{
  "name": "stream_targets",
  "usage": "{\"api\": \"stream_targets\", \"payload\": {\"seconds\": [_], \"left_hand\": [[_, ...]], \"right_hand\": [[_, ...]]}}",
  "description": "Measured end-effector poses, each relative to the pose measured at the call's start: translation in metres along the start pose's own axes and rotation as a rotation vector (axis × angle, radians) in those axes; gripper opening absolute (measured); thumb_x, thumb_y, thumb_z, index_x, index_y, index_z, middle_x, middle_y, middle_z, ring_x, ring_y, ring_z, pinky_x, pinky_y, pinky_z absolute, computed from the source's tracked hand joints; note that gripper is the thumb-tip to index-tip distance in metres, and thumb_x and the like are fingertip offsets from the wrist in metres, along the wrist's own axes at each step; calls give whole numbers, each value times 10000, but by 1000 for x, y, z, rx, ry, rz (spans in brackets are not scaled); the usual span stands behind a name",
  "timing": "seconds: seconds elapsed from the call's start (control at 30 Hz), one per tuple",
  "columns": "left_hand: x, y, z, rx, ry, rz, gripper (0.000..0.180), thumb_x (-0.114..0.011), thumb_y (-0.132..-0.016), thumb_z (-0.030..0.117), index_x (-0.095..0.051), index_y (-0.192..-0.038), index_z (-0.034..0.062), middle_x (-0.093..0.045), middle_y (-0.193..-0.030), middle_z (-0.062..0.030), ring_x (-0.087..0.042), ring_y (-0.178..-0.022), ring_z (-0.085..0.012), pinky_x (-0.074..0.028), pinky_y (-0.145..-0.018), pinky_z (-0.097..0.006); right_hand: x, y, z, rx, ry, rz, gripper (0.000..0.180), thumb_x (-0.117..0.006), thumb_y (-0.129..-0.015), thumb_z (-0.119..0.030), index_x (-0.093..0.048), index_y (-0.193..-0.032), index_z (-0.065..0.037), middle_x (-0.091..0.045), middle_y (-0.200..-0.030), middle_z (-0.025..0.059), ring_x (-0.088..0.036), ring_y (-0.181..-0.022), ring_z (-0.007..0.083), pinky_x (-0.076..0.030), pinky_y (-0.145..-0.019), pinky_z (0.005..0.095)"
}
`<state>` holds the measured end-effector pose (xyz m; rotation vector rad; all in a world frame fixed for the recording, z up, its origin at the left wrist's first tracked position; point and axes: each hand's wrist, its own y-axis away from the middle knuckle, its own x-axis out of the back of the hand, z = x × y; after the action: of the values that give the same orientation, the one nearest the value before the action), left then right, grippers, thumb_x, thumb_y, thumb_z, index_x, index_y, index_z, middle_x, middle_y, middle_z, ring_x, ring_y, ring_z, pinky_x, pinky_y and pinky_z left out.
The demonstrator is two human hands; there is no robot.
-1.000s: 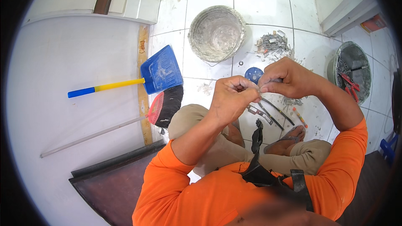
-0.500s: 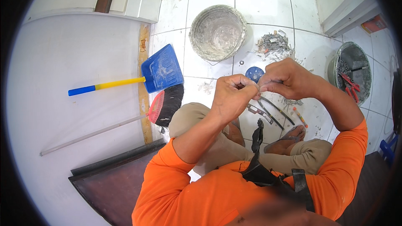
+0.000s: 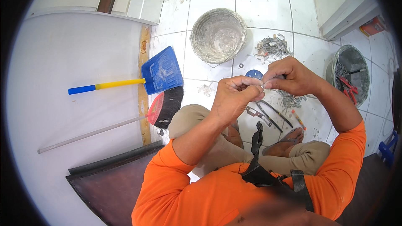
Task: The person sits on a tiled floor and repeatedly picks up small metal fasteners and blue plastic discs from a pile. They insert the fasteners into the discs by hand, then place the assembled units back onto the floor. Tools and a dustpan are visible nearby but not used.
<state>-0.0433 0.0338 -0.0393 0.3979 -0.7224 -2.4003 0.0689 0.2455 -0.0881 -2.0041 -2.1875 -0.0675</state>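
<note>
I am watching the two hands working close together above the tiled floor [image 3: 268, 0], just in front of the grey bucket [image 3: 218, 35]. The left hand [image 3: 234, 98] is clenching its fingers [image 3: 251, 84] around one end of a small pale piece [image 3: 263, 85], too small for me to tell what it is. The right hand [image 3: 291, 75] is pinching the other end, so both hands are grasping the same piece, which is sitting between the fingertips nearer the person than the bucket and just past the small blue disc [image 3: 253, 74].

To my eye, doing this step well means keeping both pinches short and close to the join, holding the wrists steady, and working the piece over the knees [image 3: 188, 119] rather than over the scattered metal bits [image 3: 273, 47], so a slip is easy to find.

Left of the bucket the blue dustpan [image 3: 162, 71] with its yellow handle is lying on the floor, and the dark brush [image 3: 167, 106] is lying beside it, nearer the person. Right of the bucket the round pan of tools [image 3: 351, 70] is holding red-handled pliers.

Against the frames a second and half a second ago, I am seeing almost no change: the hands are staying in the same spot, still gripping the piece, with only a slight turn of the fingers.
</note>
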Motion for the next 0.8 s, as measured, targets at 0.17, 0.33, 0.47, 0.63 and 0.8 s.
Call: {"api": "stream_targets", "payload": {"seconds": [0.17, 0.33, 0.47, 0.63, 0.8], "left_hand": [[-1, 0, -5, -130, -49, 8, 230, -742, -940, 18, -716, -1140, -92, -749, -1038, -128, -722, -945, -160, -588, -877, -284], [-4, -5, -22, -400, -100, 31, 231, -780, -938, 1, -737, -1162, -31, -711, -1030, -45, -645, -928, -104, -528, -806, -243], [-4, -7, -25, -571, -77, -5, 191, -777, -939, -5, -743, -1126, 11, -628, -1183, -69, -622, -1014, -113, -535, -818, -265], [-9, -6, -21, -576, -77, -16, 175, -745, -957, -20, -722, -1129, 8, -595, -1254, -79, -630, -1010, -123, -539, -830, -273], [-6, -4, -16, -499, -70, -109, 193, -773, -930, -23, -713, -1112, -8, -619, -1100, -63, -636, -948, -111, -555, -840, -263]], "right_hand": [[-6, 2, 11, 9, -96, 72, 233, -761, -977, -239, -775, -1000, -8, -753, -868, 66, -671, -798, 140, -524, -748, 305], [-13, 3, 12, -200, -409, 116, 260, -771, -979, -279, -782, -1013, -22, -702, -820, -11, -593, -740, 57, -466, -647, 240], [-15, 2, 16, -223, -457, 109, 266, -778, -974, -290, -786, -1035, -31, -666, -787, -36, -539, -676, 35, -417, -580, 219], [-12, 0, 13, -164, -491, 89, 256, -780, -971, -276, -787, -1027, -27, -692, -815, -22, -582, -727, 41, -448, -613, 218], [-9, 1, 19, -91, -466, 89, 263, -806, -949, -262, -778, -1047, -20, -723, -871, -2, -615, -763, 51, -465, -638, 212]]}}
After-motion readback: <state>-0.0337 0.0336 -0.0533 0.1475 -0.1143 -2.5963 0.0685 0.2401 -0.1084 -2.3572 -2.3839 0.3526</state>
